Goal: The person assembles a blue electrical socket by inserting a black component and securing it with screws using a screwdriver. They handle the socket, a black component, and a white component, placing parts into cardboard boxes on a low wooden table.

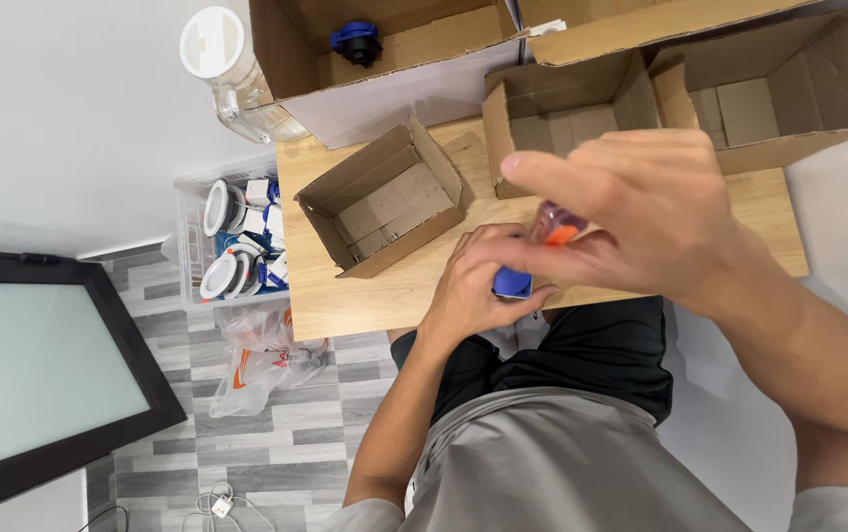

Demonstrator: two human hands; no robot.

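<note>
Head view showed my left hand (pixel 478 286) closed around a small blue part (pixel 512 284) at the near edge of the wooden table (pixel 374 296). My right hand (pixel 641 212) gripped an orange-handled tool (pixel 557 227) just above it. Three open cardboard boxes (pixel 384 197) sat along the far edge.

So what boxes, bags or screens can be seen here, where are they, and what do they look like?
Open brown cardboard boxes, on the wooden table.
Large cardboard box, behind them, tilted, with a blue part inside.
Clear plastic crate, on the floor left of the table, with round white fittings.
Crumpled plastic bag, white and orange, on the floor.
Black-framed pale screen, lower left.
</note>
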